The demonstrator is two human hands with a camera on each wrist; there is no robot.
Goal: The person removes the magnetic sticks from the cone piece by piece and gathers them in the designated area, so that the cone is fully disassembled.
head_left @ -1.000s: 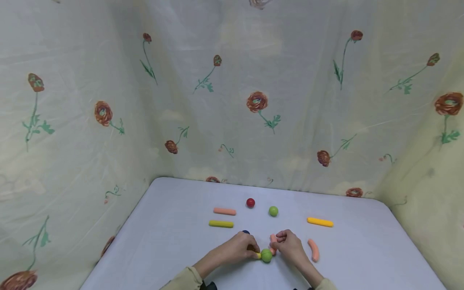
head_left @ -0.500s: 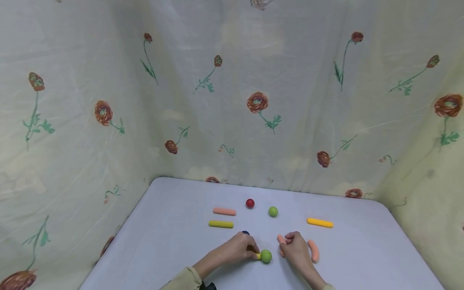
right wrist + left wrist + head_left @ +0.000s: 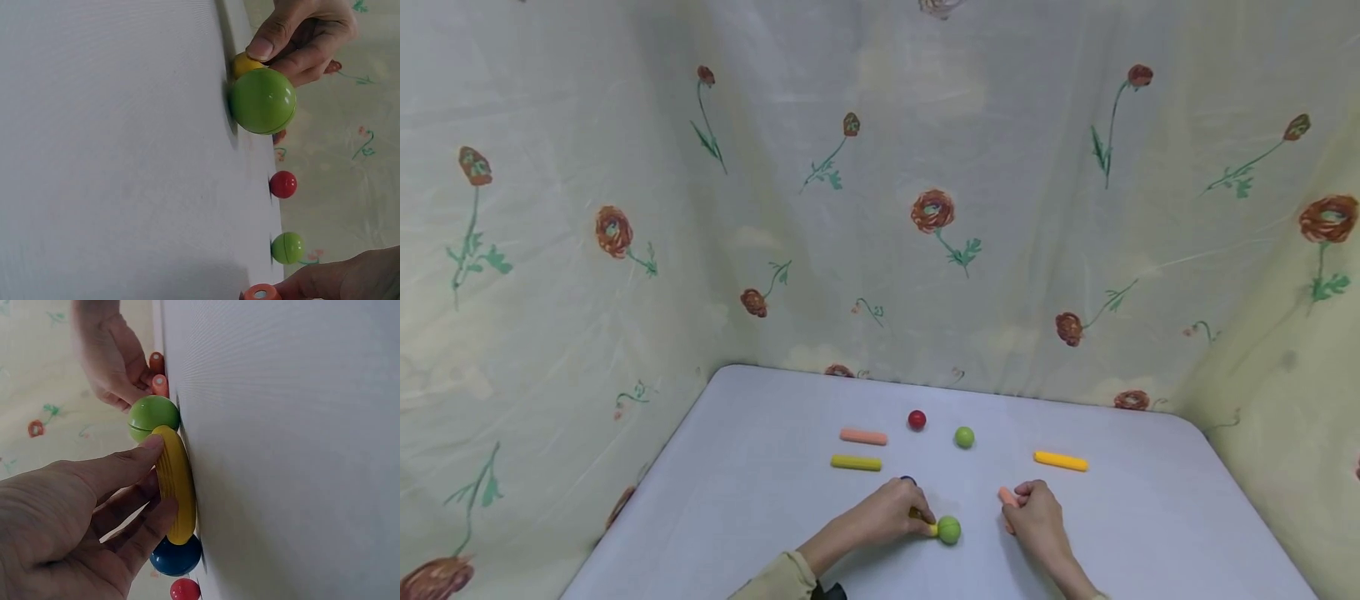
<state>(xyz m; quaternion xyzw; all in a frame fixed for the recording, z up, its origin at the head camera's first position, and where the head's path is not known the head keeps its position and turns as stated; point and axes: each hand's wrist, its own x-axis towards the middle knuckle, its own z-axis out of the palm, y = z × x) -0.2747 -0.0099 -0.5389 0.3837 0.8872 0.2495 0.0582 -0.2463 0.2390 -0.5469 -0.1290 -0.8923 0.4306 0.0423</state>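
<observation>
My left hand (image 3: 887, 512) pinches a curved yellow stick (image 3: 177, 487) between thumb and fingers, low at the tabletop. One end of the stick touches a green ball (image 3: 950, 530), the other a dark blue ball (image 3: 176, 557). To the right, my right hand (image 3: 1037, 517) grips a salmon-coloured stick (image 3: 1008, 497), apart from the green ball. A round pale spot shows on that stick's end (image 3: 262, 292) in the right wrist view. Two orange-pink stick ends (image 3: 160, 385) appear by the right hand in the left wrist view. The head view hides the second behind that hand.
Farther back on the white table (image 3: 760, 500) lie a pink stick (image 3: 863, 437), an olive-yellow stick (image 3: 856, 462), a red ball (image 3: 917, 420), another green ball (image 3: 964, 437) and an orange-yellow stick (image 3: 1060, 461). Flowered cloth (image 3: 880, 250) hangs around the table's back and sides.
My right hand has moved right with the salmon-coloured stick, away from the green ball, and now covers the curved pink stick in the head view. The left hand has stayed in place.
</observation>
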